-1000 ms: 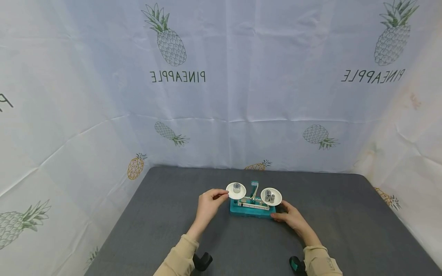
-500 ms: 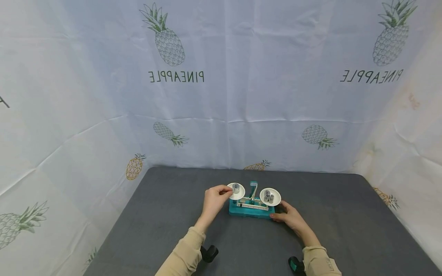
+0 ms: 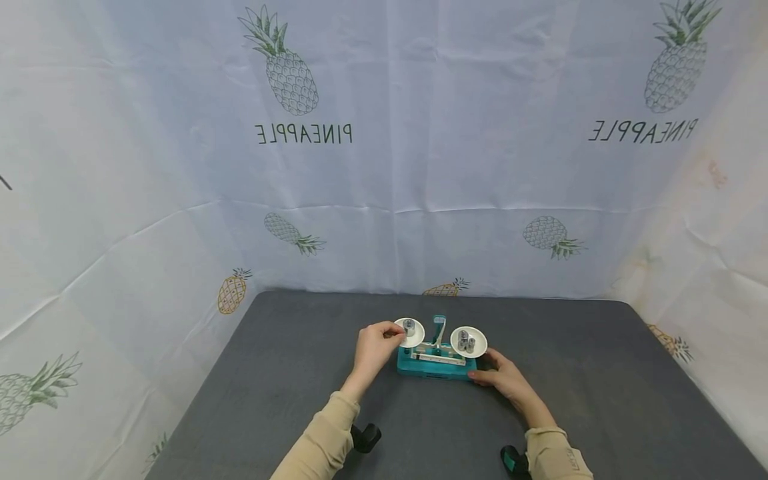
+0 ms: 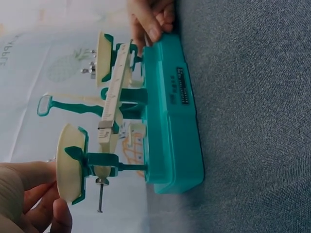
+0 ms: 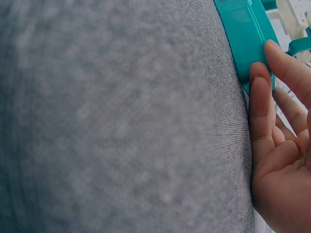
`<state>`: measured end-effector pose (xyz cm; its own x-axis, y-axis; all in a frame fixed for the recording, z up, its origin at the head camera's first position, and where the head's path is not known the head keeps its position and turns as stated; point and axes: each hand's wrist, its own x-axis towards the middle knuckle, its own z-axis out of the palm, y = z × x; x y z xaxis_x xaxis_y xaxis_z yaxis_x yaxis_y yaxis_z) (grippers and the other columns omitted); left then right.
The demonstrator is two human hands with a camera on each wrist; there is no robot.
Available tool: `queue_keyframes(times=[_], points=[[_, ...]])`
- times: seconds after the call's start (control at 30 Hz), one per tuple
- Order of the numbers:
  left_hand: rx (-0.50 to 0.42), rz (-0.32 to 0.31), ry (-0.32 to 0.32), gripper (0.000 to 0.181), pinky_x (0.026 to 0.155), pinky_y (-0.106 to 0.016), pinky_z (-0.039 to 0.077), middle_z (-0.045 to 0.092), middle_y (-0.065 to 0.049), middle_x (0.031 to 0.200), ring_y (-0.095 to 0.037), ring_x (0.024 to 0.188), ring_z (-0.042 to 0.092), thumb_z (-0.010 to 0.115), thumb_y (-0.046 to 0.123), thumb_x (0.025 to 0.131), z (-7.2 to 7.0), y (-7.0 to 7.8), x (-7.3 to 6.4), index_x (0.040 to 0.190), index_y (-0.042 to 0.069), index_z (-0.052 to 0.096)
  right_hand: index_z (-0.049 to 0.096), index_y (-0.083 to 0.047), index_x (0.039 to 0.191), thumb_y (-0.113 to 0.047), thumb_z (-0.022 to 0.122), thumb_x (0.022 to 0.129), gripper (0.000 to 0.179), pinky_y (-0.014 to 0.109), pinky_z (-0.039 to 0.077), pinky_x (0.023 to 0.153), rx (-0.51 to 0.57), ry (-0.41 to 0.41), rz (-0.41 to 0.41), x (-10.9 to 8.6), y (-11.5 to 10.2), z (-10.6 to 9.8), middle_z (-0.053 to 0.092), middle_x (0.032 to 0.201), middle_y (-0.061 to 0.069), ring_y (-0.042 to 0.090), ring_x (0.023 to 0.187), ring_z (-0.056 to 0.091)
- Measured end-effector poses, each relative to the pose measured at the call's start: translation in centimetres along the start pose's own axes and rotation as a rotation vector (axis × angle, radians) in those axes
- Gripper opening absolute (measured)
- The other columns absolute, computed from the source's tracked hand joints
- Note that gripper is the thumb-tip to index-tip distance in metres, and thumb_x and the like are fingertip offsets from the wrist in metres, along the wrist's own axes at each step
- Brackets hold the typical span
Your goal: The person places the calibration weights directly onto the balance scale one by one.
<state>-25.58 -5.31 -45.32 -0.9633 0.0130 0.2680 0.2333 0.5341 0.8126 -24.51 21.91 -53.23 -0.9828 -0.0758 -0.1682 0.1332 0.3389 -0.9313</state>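
A teal balance scale [image 3: 437, 368] with two cream pans stands on the table. My left hand [image 3: 373, 350] is at the left pan [image 3: 418, 340], its thumb and fingertips pinching the metal weight [image 3: 409, 325] there. In the left wrist view, the pan [image 4: 68, 170] hides those fingertips and most of the weight. Metal weights [image 3: 465, 340] stand in the right pan [image 3: 479, 335]. My right hand [image 3: 507, 379] holds the right end of the scale's base; in the right wrist view, its fingers [image 5: 261, 97] lie against the base [image 5: 245, 36].
The dark grey table [image 3: 288, 413] reaches back to a pale curtain [image 3: 396, 167] printed with pineapples. Curtain also hangs along both sides. A black wrist strap device [image 3: 366, 438] sits under the left wrist, another [image 3: 515, 461] by the right.
My left hand has moved right, from the rim of the left pan inward to the weight. My right hand stays at the base; the view has shifted slightly.
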Motion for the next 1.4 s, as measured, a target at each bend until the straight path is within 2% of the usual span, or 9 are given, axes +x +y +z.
queue_keyframes(times=[0.17,0.5,0.77,0.93,1.2,1.4], points=[[0.02,0.013,-0.006,0.004,0.053,-0.02,0.041,0.07,-0.002,0.079,-0.007,0.06,0.05,0.07,0.014,0.079,0.1,0.0,0.0,0.08,0.013,0.074,0.039,-0.002,0.138,-0.018,0.077,0.075,0.075,0.032,0.053,0.073,0.01,0.002,0.003,0.0,0.0,0.0,0.036,0.143,0.026,0.017,0.086,0.061],[0.003,0.005,-0.012,0.005,0.053,-0.02,0.041,0.071,-0.003,0.08,-0.007,0.06,0.051,0.07,0.015,0.08,-0.1,0.3,-0.1,0.081,0.013,0.074,0.036,0.0,0.14,-0.017,0.075,0.077,0.076,0.03,0.054,0.073,0.005,-0.005,-0.001,-0.1,0.1,-0.1,0.033,0.144,0.028,0.016,0.088,0.061],[0.015,0.009,-0.009,0.007,0.048,-0.021,0.038,0.072,-0.004,0.084,-0.007,0.056,0.049,0.069,0.017,0.082,-0.5,0.3,-0.2,0.083,0.013,0.074,0.039,0.0,0.137,-0.016,0.075,0.077,0.072,0.03,0.053,0.073,-0.001,0.011,0.008,-0.1,0.1,-0.2,0.04,0.139,0.026,0.018,0.093,0.06],[0.04,0.019,0.007,0.007,0.048,-0.02,0.037,0.072,-0.004,0.085,-0.007,0.054,0.046,0.068,0.017,0.082,-0.9,0.2,0.0,0.083,0.014,0.074,0.038,0.0,0.138,-0.018,0.074,0.078,0.072,0.03,0.053,0.073,0.009,0.002,0.009,-0.1,0.1,-0.3,0.04,0.139,0.026,0.017,0.092,0.061],[0.062,0.045,0.001,0.006,0.051,-0.02,0.04,0.071,-0.002,0.084,-0.005,0.057,0.049,0.069,0.019,0.082,-1.6,0.2,0.3,0.084,0.015,0.074,0.037,0.0,0.138,-0.017,0.07,0.082,0.067,0.028,0.051,0.07,0.053,-0.008,0.005,-0.4,-0.3,-1.1,0.041,0.138,0.025,0.015,0.081,0.063],[0.078,0.083,-0.024,0.014,0.054,-0.02,0.041,0.071,-0.002,0.089,-0.006,0.061,0.05,0.068,0.022,0.084,-2.3,0.1,0.0,0.092,0.012,0.073,0.038,-0.002,0.138,-0.021,0.066,0.086,0.062,0.03,0.052,0.071,0.008,-0.004,-0.039,-1.2,-1.2,-2.4,0.041,0.139,0.024,0.019,0.085,0.064]])
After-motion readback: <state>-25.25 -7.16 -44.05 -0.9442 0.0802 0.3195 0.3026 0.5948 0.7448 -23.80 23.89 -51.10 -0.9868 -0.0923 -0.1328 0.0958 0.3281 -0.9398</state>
